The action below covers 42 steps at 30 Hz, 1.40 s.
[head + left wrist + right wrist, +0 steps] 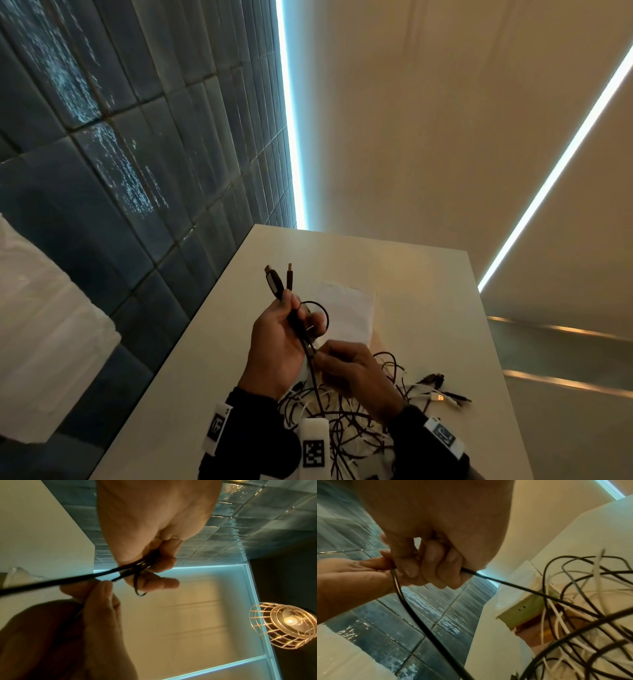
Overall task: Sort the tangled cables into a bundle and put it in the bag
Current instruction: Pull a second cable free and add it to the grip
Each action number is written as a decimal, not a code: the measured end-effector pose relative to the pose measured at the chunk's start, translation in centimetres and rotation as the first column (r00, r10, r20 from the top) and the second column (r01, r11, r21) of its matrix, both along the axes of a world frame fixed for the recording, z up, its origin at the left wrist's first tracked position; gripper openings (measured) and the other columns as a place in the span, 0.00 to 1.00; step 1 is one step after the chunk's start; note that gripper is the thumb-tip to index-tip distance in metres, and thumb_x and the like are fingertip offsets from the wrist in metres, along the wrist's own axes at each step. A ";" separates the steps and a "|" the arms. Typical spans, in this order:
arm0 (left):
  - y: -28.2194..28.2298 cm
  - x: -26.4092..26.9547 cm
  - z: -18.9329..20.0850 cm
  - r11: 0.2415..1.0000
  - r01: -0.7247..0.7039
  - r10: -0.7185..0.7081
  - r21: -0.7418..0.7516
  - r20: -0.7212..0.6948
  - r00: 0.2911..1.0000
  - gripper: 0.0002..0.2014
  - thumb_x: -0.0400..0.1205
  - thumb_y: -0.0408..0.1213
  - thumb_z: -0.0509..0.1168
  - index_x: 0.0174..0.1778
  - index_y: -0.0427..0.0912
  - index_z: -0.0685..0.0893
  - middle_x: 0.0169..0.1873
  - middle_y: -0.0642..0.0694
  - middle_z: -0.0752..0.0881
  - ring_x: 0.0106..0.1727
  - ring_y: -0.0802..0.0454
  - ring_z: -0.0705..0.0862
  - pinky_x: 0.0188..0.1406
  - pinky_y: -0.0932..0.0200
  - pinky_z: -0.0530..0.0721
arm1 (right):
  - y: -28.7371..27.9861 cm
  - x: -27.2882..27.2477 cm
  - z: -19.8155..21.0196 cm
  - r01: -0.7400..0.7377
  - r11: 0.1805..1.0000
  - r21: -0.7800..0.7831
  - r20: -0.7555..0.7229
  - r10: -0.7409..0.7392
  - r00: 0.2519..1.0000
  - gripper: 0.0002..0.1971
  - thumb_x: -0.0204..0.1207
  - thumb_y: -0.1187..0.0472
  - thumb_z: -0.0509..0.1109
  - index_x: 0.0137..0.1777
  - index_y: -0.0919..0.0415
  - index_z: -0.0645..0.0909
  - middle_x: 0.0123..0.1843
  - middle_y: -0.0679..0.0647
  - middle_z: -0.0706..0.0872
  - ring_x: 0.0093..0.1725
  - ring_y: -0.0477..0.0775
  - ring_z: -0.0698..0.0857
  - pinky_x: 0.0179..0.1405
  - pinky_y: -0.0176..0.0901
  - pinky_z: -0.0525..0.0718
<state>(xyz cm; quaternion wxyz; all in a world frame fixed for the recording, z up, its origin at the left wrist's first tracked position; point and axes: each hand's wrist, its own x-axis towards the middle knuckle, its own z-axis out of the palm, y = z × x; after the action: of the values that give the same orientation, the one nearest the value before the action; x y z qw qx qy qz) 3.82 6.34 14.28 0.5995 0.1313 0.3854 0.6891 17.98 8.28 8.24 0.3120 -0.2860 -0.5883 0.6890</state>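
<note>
My left hand (291, 318) is raised above the table and grips black cables (301, 332) whose two plug ends (278, 279) stick up past my fingers; a small loop (317, 313) curls beside them. Just below, my right hand (337, 366) pinches the same black cable (481, 575) and holds it in its curled fingers (436, 563). A tangle of black and white cables (359, 421) lies on the white table (428, 308) under both hands. The white bag (346, 313) lies flat behind the hands. In the left wrist view the cable (68, 580) runs between both hands.
Loose connector ends (442, 394) lie to the right of the tangle. A dark tiled wall (120, 154) runs along the table's left side. A wire-cage lamp (283, 624) hangs overhead. White cloth (41, 325) sits at the far left.
</note>
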 end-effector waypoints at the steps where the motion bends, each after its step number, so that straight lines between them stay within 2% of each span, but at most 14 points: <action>1: 0.0 0.0 -0.1 1.000 0.005 -0.004 0.014 -0.011 1.000 0.16 0.88 0.42 0.53 0.36 0.41 0.73 0.28 0.46 0.72 0.27 0.50 0.77 0.31 0.56 0.77 | 0.0 0.2 -0.5 -0.018 1.000 -0.010 -0.005 0.018 1.000 0.12 0.83 0.66 0.66 0.37 0.63 0.81 0.26 0.53 0.69 0.23 0.45 0.65 0.22 0.32 0.63; 4: 0.0 0.0 -0.4 0.999 0.013 -0.011 0.047 -0.031 0.999 0.15 0.87 0.41 0.53 0.35 0.41 0.72 0.26 0.49 0.67 0.21 0.57 0.65 0.20 0.63 0.66 | 0.4 0.4 -2.7 -0.016 1.000 -0.019 0.020 0.016 1.000 0.14 0.84 0.65 0.64 0.35 0.58 0.81 0.25 0.48 0.71 0.23 0.44 0.67 0.23 0.31 0.65; 8: 0.0 -0.3 -0.4 0.998 0.024 -0.019 0.065 -0.078 0.997 0.16 0.88 0.39 0.52 0.35 0.41 0.72 0.25 0.51 0.65 0.20 0.58 0.60 0.20 0.64 0.59 | 0.8 1.2 -7.1 0.047 0.998 0.032 0.100 -0.050 0.994 0.13 0.82 0.58 0.66 0.34 0.54 0.79 0.28 0.45 0.75 0.28 0.44 0.70 0.29 0.34 0.68; 13: -0.3 -0.7 -0.3 0.999 0.014 -0.008 0.050 -0.114 0.993 0.16 0.89 0.39 0.51 0.34 0.41 0.71 0.24 0.51 0.64 0.20 0.59 0.59 0.19 0.64 0.58 | 0.8 2.4 -10.7 0.106 0.994 0.025 0.148 -0.109 0.983 0.16 0.81 0.58 0.65 0.37 0.72 0.76 0.28 0.46 0.73 0.26 0.45 0.67 0.27 0.35 0.66; 15: -0.4 -0.8 -0.2 0.999 0.000 0.006 0.049 -0.120 0.993 0.17 0.89 0.38 0.51 0.34 0.41 0.71 0.24 0.51 0.64 0.20 0.59 0.59 0.18 0.64 0.59 | 0.8 2.6 -11.5 0.130 0.991 0.031 0.165 -0.134 0.977 0.15 0.83 0.66 0.63 0.33 0.62 0.76 0.26 0.44 0.76 0.26 0.43 0.68 0.27 0.34 0.67; 17: -0.5 -1.0 0.2 0.998 -0.017 0.024 0.058 -0.127 0.992 0.17 0.89 0.38 0.50 0.34 0.41 0.71 0.24 0.52 0.64 0.20 0.59 0.59 0.18 0.65 0.59 | 0.9 2.6 -12.4 0.163 0.986 0.034 0.181 -0.167 0.969 0.19 0.83 0.66 0.63 0.30 0.52 0.75 0.25 0.44 0.74 0.25 0.43 0.67 0.27 0.37 0.66; 19: -0.5 -1.2 0.6 0.997 -0.035 0.044 0.066 -0.139 0.989 0.17 0.89 0.38 0.50 0.34 0.42 0.71 0.24 0.52 0.64 0.19 0.59 0.59 0.18 0.64 0.58 | 1.0 2.8 -13.0 0.204 0.979 0.025 0.201 -0.205 0.958 0.18 0.81 0.62 0.64 0.28 0.50 0.76 0.25 0.45 0.71 0.25 0.45 0.66 0.27 0.40 0.64; 22: -0.4 -1.4 0.6 0.998 -0.052 0.059 0.048 -0.167 0.984 0.17 0.90 0.38 0.50 0.35 0.42 0.71 0.23 0.52 0.64 0.19 0.59 0.59 0.18 0.64 0.57 | 1.0 3.0 -13.5 0.232 0.971 0.062 0.274 -0.240 0.931 0.21 0.83 0.67 0.63 0.28 0.51 0.77 0.25 0.45 0.71 0.26 0.47 0.67 0.27 0.39 0.65; 26: -0.3 -1.1 -0.1 0.997 -0.059 0.048 -0.044 -0.234 0.971 0.16 0.90 0.38 0.50 0.36 0.42 0.71 0.24 0.51 0.65 0.20 0.59 0.59 0.18 0.64 0.58 | 2.0 2.3 -10.4 0.432 0.900 0.056 0.303 -0.428 0.852 0.15 0.80 0.66 0.68 0.30 0.57 0.80 0.25 0.47 0.76 0.26 0.47 0.72 0.24 0.37 0.69; 29: -0.2 -0.6 -0.6 0.993 -0.055 0.029 -0.106 -0.231 0.972 0.16 0.90 0.38 0.49 0.36 0.42 0.70 0.26 0.49 0.69 0.22 0.56 0.65 0.21 0.62 0.62 | 3.0 1.0 -4.8 0.472 0.881 -0.017 0.134 -0.466 0.875 0.09 0.79 0.66 0.68 0.39 0.69 0.82 0.25 0.49 0.74 0.22 0.44 0.69 0.20 0.34 0.67; 33: 0.1 0.4 -0.7 0.985 -0.038 -0.006 -0.167 -0.259 0.966 0.15 0.90 0.39 0.50 0.37 0.41 0.72 0.31 0.44 0.79 0.30 0.50 0.75 0.29 0.57 0.65 | 2.5 -0.3 1.2 0.373 0.925 0.067 -0.056 -0.370 0.928 0.08 0.79 0.69 0.68 0.41 0.75 0.78 0.24 0.52 0.71 0.22 0.46 0.65 0.20 0.35 0.65; 38: 0.2 0.7 -0.1 0.989 0.039 -0.060 -0.142 -0.144 0.988 0.16 0.89 0.41 0.52 0.37 0.40 0.74 0.38 0.39 0.86 0.40 0.46 0.84 0.40 0.54 0.80 | 0.4 -1.0 2.8 0.197 0.978 0.064 -0.154 -0.185 0.971 0.08 0.80 0.73 0.66 0.38 0.69 0.78 0.27 0.54 0.74 0.26 0.52 0.68 0.27 0.40 0.69; 40: 0.2 0.7 0.2 0.995 0.060 -0.062 -0.079 -0.027 0.998 0.16 0.89 0.41 0.52 0.36 0.41 0.74 0.35 0.41 0.84 0.38 0.46 0.84 0.45 0.52 0.82 | 0.0 -1.0 2.4 0.137 0.989 0.059 -0.151 -0.127 0.980 0.07 0.78 0.72 0.67 0.37 0.69 0.79 0.29 0.59 0.71 0.27 0.52 0.67 0.28 0.41 0.68; 42: 0.3 0.5 0.3 0.999 0.032 -0.032 -0.006 0.053 0.998 0.16 0.89 0.41 0.52 0.36 0.41 0.72 0.29 0.46 0.76 0.31 0.50 0.77 0.40 0.54 0.76 | -0.2 -0.8 1.4 0.094 0.994 0.052 -0.135 -0.086 0.987 0.07 0.77 0.70 0.69 0.37 0.70 0.80 0.29 0.59 0.71 0.25 0.49 0.67 0.25 0.36 0.66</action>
<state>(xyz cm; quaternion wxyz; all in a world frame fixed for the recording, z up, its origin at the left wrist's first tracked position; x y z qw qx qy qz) 4.28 6.67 14.56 0.6210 0.1170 0.3695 0.6813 17.16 8.11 9.67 0.3896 -0.2565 -0.5726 0.6742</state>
